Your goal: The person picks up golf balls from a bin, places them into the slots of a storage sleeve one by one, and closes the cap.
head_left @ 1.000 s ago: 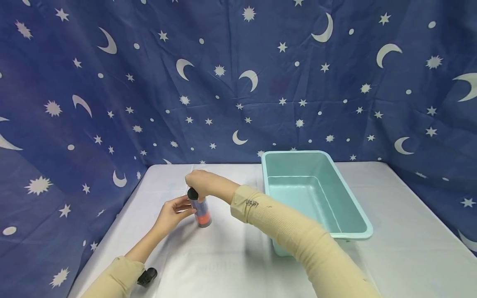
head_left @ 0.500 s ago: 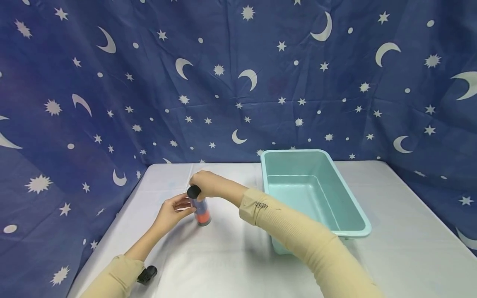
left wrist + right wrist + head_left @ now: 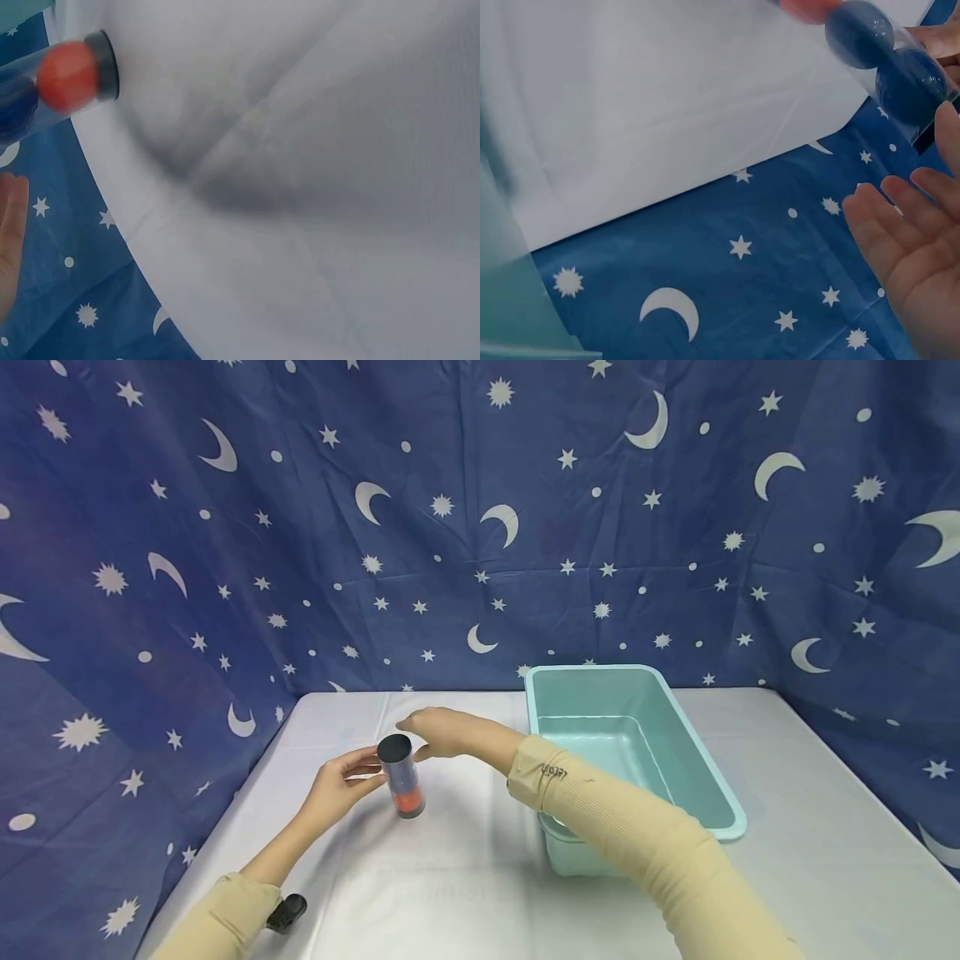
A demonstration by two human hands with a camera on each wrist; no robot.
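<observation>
A clear tube [image 3: 403,777] with black ends stands upright on the table, left of centre. Inside, an orange-red ball [image 3: 67,77] lies at the bottom, with dark blue balls [image 3: 860,34] above it. My left hand [image 3: 333,789] holds the tube from the left, thumb in front and fingers reaching behind. Just right of the black top [image 3: 394,747], my right hand [image 3: 442,732] hovers with fingers spread loosely and nothing in it. In the right wrist view, the right hand's thumb [image 3: 949,135] is close to the tube's dark end.
A pale teal basin [image 3: 534,702] stands right of the tube, partly behind my right sleeve [image 3: 622,827]. A small black object [image 3: 287,912] shows beside my left sleeve [image 3: 225,910]. White cloth covers the table [image 3: 450,902]; a blue moon-and-star curtain [image 3: 465,568] hangs behind and at the sides.
My right hand has let go of the tube's black top and moved right, uncovering it. The left hand stays at the tube, which remains upright in place.
</observation>
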